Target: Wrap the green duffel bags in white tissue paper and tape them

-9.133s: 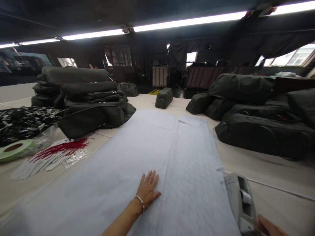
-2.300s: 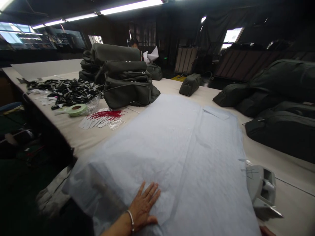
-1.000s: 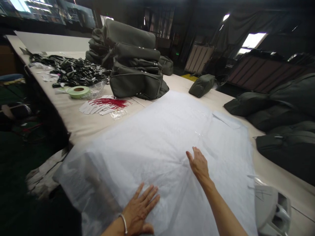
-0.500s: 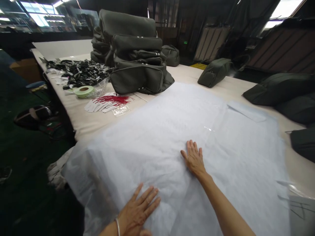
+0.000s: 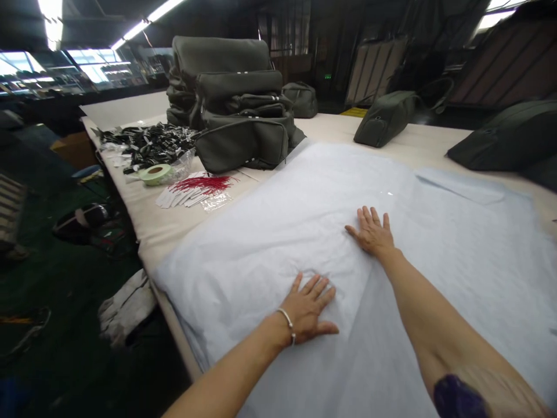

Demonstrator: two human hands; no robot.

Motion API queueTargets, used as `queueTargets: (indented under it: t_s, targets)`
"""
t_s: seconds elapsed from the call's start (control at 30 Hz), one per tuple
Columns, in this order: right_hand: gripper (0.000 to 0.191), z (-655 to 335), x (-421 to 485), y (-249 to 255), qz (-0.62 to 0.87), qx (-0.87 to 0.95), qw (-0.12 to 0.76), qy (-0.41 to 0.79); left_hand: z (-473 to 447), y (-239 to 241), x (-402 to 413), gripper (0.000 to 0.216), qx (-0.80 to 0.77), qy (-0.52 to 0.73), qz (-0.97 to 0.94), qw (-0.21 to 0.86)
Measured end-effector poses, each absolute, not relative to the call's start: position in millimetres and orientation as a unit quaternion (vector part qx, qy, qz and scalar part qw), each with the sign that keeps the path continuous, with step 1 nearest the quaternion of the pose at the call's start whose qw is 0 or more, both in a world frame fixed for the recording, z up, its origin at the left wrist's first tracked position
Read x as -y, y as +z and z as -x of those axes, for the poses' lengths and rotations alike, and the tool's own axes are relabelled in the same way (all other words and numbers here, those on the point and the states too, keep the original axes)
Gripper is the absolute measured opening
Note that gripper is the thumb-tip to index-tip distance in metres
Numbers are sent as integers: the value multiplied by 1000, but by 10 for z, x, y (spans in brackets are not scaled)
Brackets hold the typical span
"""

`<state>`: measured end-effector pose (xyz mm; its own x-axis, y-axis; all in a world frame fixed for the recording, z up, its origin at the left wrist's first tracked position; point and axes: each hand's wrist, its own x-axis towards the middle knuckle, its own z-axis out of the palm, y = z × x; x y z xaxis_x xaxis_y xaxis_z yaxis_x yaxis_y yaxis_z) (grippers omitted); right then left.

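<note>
A large, pale translucent plastic sheet or bag (image 5: 261,249) lies over the near part of the table, wrinkled around my hands. My left hand (image 5: 307,310) rests flat on it with fingers spread, a silver bracelet at the wrist. Farther forward and to the right, my right hand (image 5: 372,232) also presses the plastic, palm down and fingers apart. Neither hand grips anything. A folded edge of the plastic (image 5: 461,188) shows to the right of my right hand.
Dark bags (image 5: 243,142) are stacked at the table's far side; single bags (image 5: 383,119) stand to the right. Left of the stack lie a heap of black straps (image 5: 152,142), a tape roll (image 5: 155,174) and white tags with red strings (image 5: 200,188). The cream table's left edge (image 5: 145,249) drops to a dark floor.
Both hands have slid forward and to the right over the plastic. The near left part of the plastic that hung over the table edge now lies flatter on the table. The view has shifted.
</note>
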<state>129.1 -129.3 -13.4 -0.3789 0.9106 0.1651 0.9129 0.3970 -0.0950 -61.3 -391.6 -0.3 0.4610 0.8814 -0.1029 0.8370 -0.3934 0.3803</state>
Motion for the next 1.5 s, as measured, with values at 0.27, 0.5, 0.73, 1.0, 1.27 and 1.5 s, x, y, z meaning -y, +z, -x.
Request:
queueTargets:
  t_s: [0.27,0.5,0.73,1.0,1.27,1.5]
  targets:
    - [71,-1433,3427,373,426,883,195,27,1351,542,4599,61,-535,60,-825,173]
    - [79,-1318,5534,11,309,941,135,18,1969,358,5719,100,-545,-54,-826,133]
    - [78,-1374,5766,-6,329,939,84,52,1728,341,5799,92,-451,-19,-884,121]
    - [73,-1444,5986,132,365,925,60,88,1824,380,5602,39,-423,176,-882,112]
    - [71,-1231,6117,128,389,913,67,107,1791,367,5691,40,-347,90,-929,98]
    - [71,-1230,6161,66,398,909,69,103,1731,183,5740,38,-320,39,-938,127]
